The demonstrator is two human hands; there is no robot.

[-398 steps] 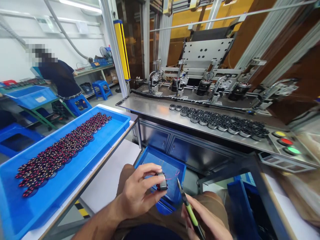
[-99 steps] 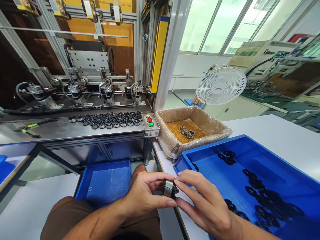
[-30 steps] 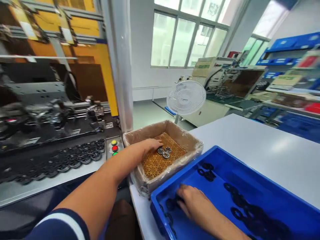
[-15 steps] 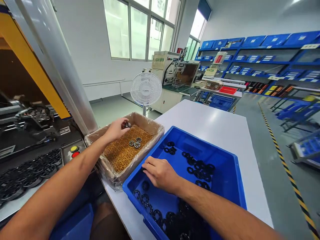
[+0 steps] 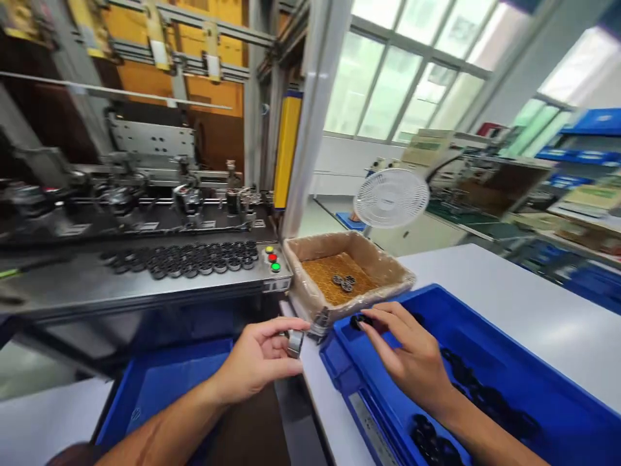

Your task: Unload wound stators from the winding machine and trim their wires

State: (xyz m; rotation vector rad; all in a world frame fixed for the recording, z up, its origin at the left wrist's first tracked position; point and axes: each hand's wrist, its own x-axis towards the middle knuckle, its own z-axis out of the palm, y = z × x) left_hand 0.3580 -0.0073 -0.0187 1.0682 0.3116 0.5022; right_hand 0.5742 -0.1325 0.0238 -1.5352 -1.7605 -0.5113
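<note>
My left hand (image 5: 255, 359) grips a silver-rimmed round part (image 5: 295, 343) between thumb and fingers, in front of the lined box. My right hand (image 5: 410, 353) pinches a small black ring-shaped part (image 5: 358, 321) over the near-left corner of the blue bin (image 5: 342, 362). Many black ring parts (image 5: 480, 391) lie loose in that bin, some hidden by my right arm. Inside the plastic-lined cardboard box (image 5: 305, 285), on a brown patterned sheet, sit three silver-rimmed wheels (image 5: 346, 283) close together.
Rows of black-and-silver wheels (image 5: 189, 260) lie on the machine's metal ledge at left. Beside them is a button panel (image 5: 275, 266) with yellow, red and green buttons. A white fan (image 5: 392, 197) stands behind the box. Another blue bin (image 5: 169, 375) sits low at left.
The view has swung left toward the machine. My left hand has come out of the lined box with the silver-rimmed part. My right hand stays at the blue bin's left side, holding its black part.
</note>
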